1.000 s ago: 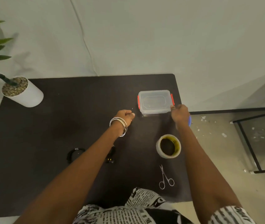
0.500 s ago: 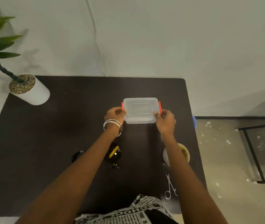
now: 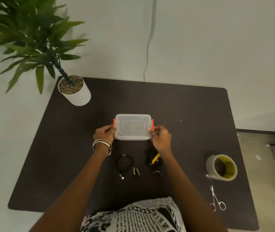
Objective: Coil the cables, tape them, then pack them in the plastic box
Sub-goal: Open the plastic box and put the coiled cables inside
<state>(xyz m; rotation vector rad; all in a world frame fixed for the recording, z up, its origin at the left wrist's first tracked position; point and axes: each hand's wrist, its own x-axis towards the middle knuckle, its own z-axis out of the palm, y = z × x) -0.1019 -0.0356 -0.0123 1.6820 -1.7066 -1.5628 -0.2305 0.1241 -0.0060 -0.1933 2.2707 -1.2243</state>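
A clear plastic box (image 3: 133,126) with red side clips and its lid on sits in the middle of the dark table (image 3: 192,124). My left hand (image 3: 104,134) grips its left end and my right hand (image 3: 161,137) grips its right end, fingers curled at the clips. Nearer to me lies a small coiled black cable (image 3: 124,164). Beside it a bundled black cable with a yellow tag (image 3: 153,160) shows partly under my right forearm. A small black and tan plug (image 3: 136,172) lies between the two.
A roll of tape (image 3: 221,167) stands at the right, and scissors (image 3: 216,198) lie nearer the front right corner. A potted plant in a white pot (image 3: 74,90) occupies the back left corner. The table's right edge drops to the floor.
Both hands took hold of the box and slid it from the table's right side toward the middle. My view has shifted, so the cables, tape and scissors now show fully.
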